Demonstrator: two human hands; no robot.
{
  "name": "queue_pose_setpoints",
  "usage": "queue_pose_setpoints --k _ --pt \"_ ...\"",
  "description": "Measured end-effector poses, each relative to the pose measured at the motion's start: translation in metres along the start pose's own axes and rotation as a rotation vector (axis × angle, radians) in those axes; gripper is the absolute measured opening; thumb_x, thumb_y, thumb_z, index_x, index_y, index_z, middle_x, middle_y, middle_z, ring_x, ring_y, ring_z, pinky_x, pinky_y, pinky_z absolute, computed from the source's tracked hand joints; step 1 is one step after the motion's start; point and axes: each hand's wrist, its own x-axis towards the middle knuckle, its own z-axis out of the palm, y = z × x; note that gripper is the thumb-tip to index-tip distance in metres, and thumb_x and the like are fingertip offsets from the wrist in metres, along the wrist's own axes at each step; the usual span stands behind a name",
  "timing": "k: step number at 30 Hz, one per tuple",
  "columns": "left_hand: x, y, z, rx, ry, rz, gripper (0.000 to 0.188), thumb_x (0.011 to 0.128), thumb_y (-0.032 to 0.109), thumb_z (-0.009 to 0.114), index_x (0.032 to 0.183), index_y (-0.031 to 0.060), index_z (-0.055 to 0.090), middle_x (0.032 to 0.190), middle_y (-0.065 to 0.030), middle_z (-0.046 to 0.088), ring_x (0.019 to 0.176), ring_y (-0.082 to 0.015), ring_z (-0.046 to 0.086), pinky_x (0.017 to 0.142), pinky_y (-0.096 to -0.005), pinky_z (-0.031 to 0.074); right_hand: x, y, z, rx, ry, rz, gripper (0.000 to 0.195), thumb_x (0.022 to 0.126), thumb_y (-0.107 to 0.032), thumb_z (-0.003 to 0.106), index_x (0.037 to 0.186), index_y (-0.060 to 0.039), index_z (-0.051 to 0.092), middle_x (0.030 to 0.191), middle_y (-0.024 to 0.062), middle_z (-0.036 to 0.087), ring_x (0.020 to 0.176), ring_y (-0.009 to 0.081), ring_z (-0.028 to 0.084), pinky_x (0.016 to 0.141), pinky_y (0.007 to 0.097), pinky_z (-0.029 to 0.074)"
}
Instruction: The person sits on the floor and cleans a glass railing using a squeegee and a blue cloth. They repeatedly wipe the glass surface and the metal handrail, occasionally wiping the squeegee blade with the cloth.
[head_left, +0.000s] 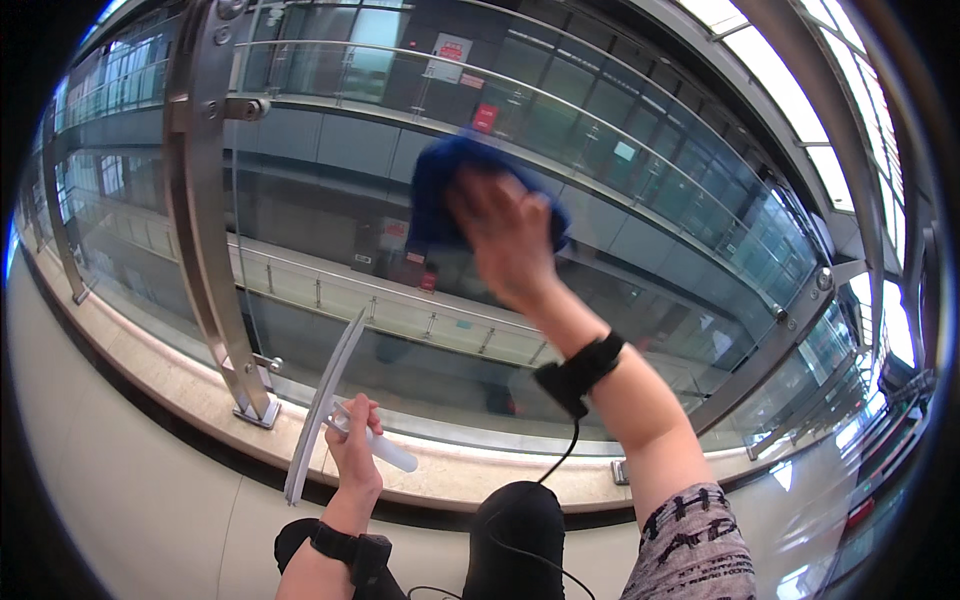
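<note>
My right hand (506, 232) lies spread over a dark blue cloth (435, 199), pressing it against a glass balustrade panel (315, 187); hand and cloth are somewhat blurred. Lower down, my left hand (356, 442) is closed around the pale handle (394, 454) of a squeegee-like tool. The tool's long, light grey blade part (322, 409) stands steeply tilted to the left of that hand, near the foot of the glass. Each wrist wears a black strap with a small box, and a black cable runs from the right one.
A steel post (202, 225) with glass clamps stands at left, another (780, 345) at right. Below the glass runs a stone ledge (442, 480) with a dark edge, beside a tiled floor (150, 465). My knees are at the bottom. Railed walkways show beyond the glass.
</note>
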Motion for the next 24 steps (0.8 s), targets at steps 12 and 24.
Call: queue_pose_setpoints --k 12,24 --pt "0.009 0.022 -0.026 -0.098 0.087 0.024 0.025 0.088 0.028 0.065 0.08 0.0046 0.061 0.068 0.0004 0.05 0.063 -0.008 0.046 0.061 -0.0228 0.038 0.057 0.019 0.008 0.638 0.091 -0.055 0.033 0.075 -0.007 0.058 0.107 -0.0152 0.064 0.122 0.0068 0.054 0.114 0.0257 0.046 0.085 0.0403 0.037" --pt "0.011 0.027 -0.033 -0.102 0.088 0.043 0.023 0.088 0.027 0.067 0.081 0.0051 0.061 0.069 0.0002 0.053 0.062 -0.0071 0.046 0.059 -0.0222 0.038 0.142 -0.066 0.029 0.512 -0.057 -0.548 0.021 0.07 -0.008 0.06 0.085 -0.0154 0.072 0.114 0.0001 0.062 0.112 0.0181 0.051 0.087 0.0363 0.039"
